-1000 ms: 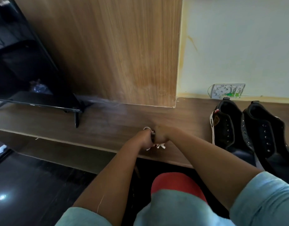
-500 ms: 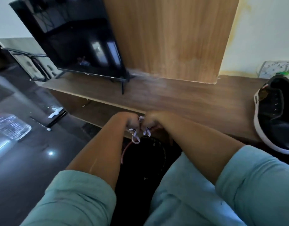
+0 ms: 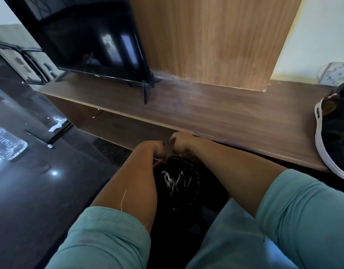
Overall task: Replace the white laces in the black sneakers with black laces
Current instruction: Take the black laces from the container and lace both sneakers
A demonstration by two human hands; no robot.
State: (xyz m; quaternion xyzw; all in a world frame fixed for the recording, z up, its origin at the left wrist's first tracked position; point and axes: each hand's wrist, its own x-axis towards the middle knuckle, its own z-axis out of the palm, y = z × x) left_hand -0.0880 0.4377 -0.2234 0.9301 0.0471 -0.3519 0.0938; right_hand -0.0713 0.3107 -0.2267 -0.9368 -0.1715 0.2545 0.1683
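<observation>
- Here, the left hand (image 3: 154,151) and right hand (image 3: 180,141) sit curled, near-touching, knuckles up — what they pinch, I cannot tell.
- Black sneaker (image 3: 335,133) (far right, on the shelf (image 3: 215,113)) — long axis near-to-far, heel far.

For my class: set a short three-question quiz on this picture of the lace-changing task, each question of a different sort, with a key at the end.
1. True or false: the black sneaker in view stands on the wooden shelf.
2. Multiple choice: where are the left hand and right hand? A) on the sneaker; B) close together at the shelf's front edge; C) on the television.
3. Fill in: the clear plastic bottle lies on the dark ____.

Key: 1 true; 2 B; 3 floor.
</observation>
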